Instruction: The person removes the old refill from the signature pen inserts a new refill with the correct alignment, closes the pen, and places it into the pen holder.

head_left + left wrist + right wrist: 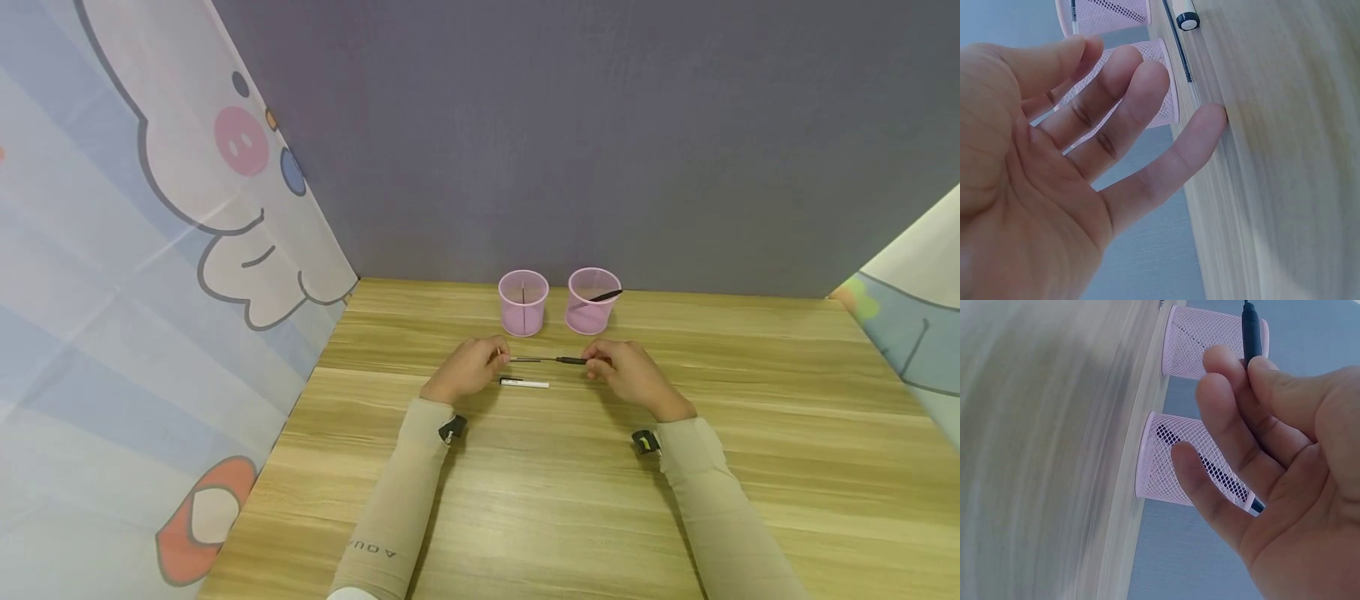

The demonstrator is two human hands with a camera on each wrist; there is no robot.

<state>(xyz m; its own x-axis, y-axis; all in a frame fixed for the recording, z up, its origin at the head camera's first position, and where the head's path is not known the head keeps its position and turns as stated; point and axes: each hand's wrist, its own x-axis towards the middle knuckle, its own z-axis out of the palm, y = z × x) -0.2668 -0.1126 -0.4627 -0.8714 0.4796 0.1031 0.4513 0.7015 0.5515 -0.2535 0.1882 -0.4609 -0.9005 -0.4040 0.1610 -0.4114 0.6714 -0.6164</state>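
My left hand (471, 367) pinches the end of a thin pen refill (1074, 17) between thumb and forefinger, the other fingers loosely spread. My right hand (628, 373) pinches a black pen barrel (1251, 331) between thumb and forefinger. In the head view, the refill runs up to the tip of the black barrel (572, 361); whether it enters cannot be told. A second dark refill (1179, 47) lies on the table just under the hands. Nearer the person lies a white pen tube (528, 384) with a black end.
Behind the hands stand two pink mesh cups. The left cup (523, 321) has a thin dark stick in it; the right cup (588, 321) holds a black pen part (606, 296) leaning over its rim. A grey wall (570, 150) rises behind the wooden table (555, 500).
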